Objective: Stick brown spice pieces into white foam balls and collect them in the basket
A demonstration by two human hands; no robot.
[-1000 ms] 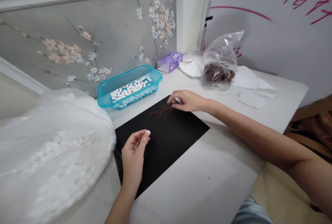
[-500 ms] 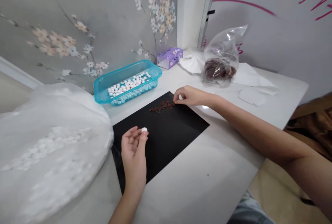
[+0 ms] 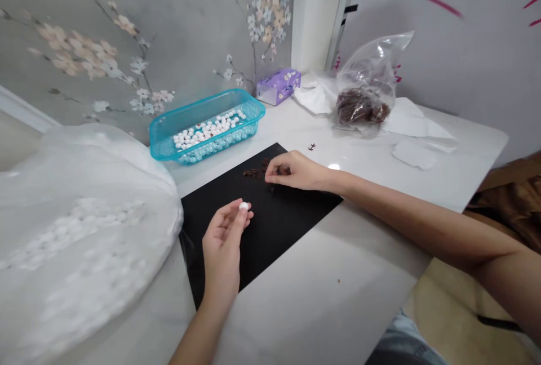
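Left hand (image 3: 222, 246) pinches a white pellet (image 3: 243, 205); right hand (image 3: 298, 170), pinched, contents indistinct, has shifted nearer it, suggesting a completed pick-up.

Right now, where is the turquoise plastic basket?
In the head view, the basket stands left of centre on the white table, beyond the black sheet and between the cloudy plastic bag and the purple patterned box.

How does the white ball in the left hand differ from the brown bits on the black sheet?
Colour: the white ball is plain white; the brown bits are dark reddish brown.
Shape: the white ball looks smooth and rounded, while the brown bits look thin and ragged.
Place: the white ball is pinched in the left hand; the brown bits lie in a loose cluster on the black sheet.
Shared: both are small.
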